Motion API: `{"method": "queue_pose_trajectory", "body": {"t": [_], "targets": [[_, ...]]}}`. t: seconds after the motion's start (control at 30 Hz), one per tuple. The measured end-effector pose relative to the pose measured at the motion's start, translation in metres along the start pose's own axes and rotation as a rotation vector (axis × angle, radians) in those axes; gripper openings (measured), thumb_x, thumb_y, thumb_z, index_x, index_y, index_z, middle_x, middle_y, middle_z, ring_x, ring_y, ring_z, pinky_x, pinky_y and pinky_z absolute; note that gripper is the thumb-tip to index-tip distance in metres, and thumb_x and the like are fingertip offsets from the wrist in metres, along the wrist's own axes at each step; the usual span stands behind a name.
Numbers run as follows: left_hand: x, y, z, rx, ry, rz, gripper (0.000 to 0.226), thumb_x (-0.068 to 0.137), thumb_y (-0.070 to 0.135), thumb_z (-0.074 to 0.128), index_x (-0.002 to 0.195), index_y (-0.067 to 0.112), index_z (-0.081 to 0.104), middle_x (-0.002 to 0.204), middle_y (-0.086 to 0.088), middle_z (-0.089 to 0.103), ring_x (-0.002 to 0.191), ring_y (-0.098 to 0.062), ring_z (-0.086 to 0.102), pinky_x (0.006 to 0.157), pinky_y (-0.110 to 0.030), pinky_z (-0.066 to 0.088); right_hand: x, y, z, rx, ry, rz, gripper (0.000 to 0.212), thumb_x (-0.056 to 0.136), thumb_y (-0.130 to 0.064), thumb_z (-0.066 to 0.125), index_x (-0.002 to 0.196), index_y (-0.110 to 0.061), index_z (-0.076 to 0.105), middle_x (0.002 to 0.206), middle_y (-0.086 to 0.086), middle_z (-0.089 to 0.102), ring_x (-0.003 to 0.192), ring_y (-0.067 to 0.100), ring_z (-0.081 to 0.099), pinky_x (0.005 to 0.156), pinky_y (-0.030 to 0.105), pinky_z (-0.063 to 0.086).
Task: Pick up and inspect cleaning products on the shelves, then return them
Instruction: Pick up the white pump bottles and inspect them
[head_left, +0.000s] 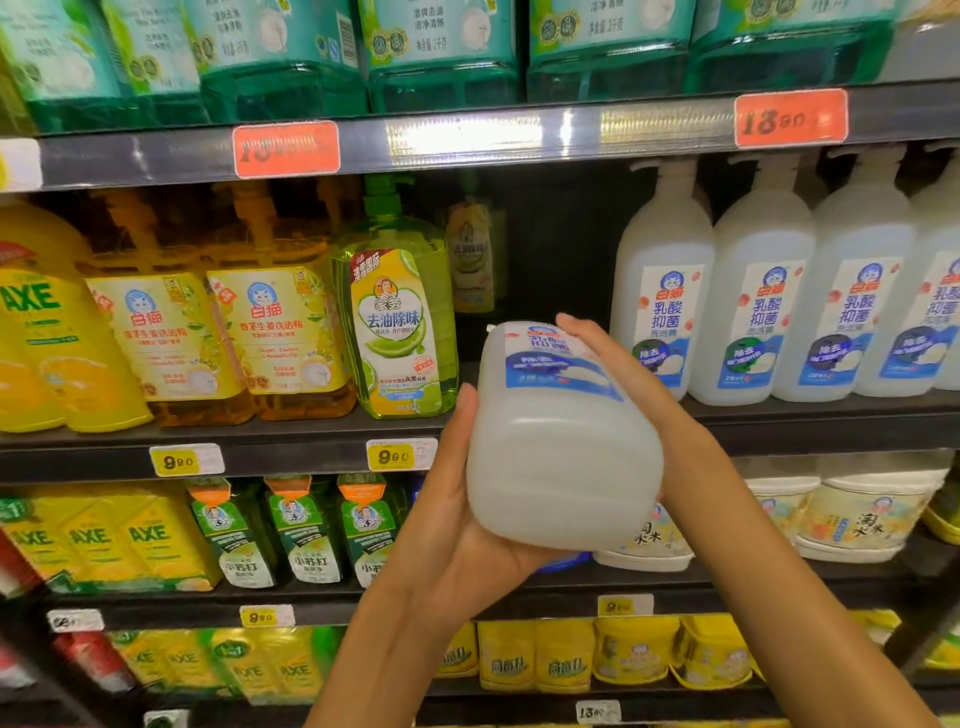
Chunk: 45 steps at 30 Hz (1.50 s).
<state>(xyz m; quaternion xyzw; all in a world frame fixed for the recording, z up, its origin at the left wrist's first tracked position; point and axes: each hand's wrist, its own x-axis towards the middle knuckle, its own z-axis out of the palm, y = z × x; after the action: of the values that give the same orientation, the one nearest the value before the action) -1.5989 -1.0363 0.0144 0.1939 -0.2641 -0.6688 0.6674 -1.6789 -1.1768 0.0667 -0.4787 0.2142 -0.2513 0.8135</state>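
A large white detergent bottle (558, 457) with a blue and white label is held in front of the shelves, tipped back so its base faces me and its top points into a dark gap on the middle shelf. My left hand (457, 499) cups it from below and the left side. My right hand (618, 364) lies along its upper right side, fingers over the label. Its pump top is hidden behind the body.
Matching white pump bottles (758, 306) stand right of the gap. A green bottle (400, 322) and yellow bottles (166, 338) stand to its left on the middle shelf (291, 441). Teal jugs (441, 47) fill the top shelf; pouches and tubs sit below.
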Motion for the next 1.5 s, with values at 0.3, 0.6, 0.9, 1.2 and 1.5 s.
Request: {"method": "queue_pose_trajectory", "body": {"t": [0.3, 0.6, 0.9, 1.2, 1.5], "targets": [[-0.002, 0.004, -0.001, 0.232, 0.092, 0.03, 0.063, 0.054, 0.04, 0.088, 0.109, 0.015, 0.072, 0.113, -0.012, 0.069, 0.101, -0.024, 0.068, 0.074, -0.033, 0.057, 0.003, -0.012, -0.002, 0.005, -0.064, -0.208, 0.019, 0.095, -0.034, 0.052, 0.088, -0.018, 0.058, 0.061, -0.001, 0.071, 0.055, 0.011, 0.07, 0.046, 0.022, 0.054], [0.003, -0.001, -0.016, 0.811, 0.252, 0.282, 0.051, 0.06, 0.043, 0.077, 0.109, 0.035, 0.063, 0.105, 0.001, 0.073, 0.094, -0.019, 0.071, 0.065, -0.025, 0.056, -0.008, -0.008, -0.007, -0.285, -0.085, -0.502, 0.04, 0.074, -0.045, 0.059, 0.109, -0.028, 0.05, 0.079, -0.008, 0.074, 0.079, 0.012, 0.073, 0.063, 0.024, 0.058], [0.013, 0.004, -0.03, 1.236, 0.253, 0.459, 0.089, 0.057, 0.035, 0.086, 0.132, 0.042, 0.037, 0.119, 0.02, 0.058, 0.112, -0.007, 0.059, 0.078, -0.02, 0.055, -0.03, -0.002, -0.027, -0.47, -0.196, -0.61, 0.086, 0.039, -0.063, 0.085, 0.11, -0.029, 0.051, 0.094, -0.016, 0.073, 0.091, 0.007, 0.071, 0.064, 0.018, 0.056], [0.026, 0.014, -0.041, 1.484, 0.343, 0.521, 0.09, 0.058, 0.033, 0.087, 0.126, 0.052, 0.032, 0.119, 0.032, 0.05, 0.112, 0.012, 0.048, 0.074, -0.001, 0.044, -0.037, -0.003, -0.025, -0.63, -0.261, -0.746, 0.073, 0.056, -0.024, 0.083, 0.116, -0.047, 0.048, 0.112, -0.026, 0.063, 0.107, -0.002, 0.061, 0.073, 0.012, 0.053], [0.031, 0.008, -0.044, 1.073, 0.344, 0.409, 0.071, 0.061, 0.024, 0.087, 0.122, 0.03, 0.052, 0.109, 0.012, 0.07, 0.1, -0.008, 0.067, 0.072, -0.019, 0.055, 0.003, 0.001, -0.012, -0.372, -0.039, -0.544, 0.076, 0.061, -0.043, 0.08, 0.126, -0.023, 0.046, 0.086, -0.009, 0.075, 0.078, 0.013, 0.073, 0.056, 0.02, 0.055]]}}
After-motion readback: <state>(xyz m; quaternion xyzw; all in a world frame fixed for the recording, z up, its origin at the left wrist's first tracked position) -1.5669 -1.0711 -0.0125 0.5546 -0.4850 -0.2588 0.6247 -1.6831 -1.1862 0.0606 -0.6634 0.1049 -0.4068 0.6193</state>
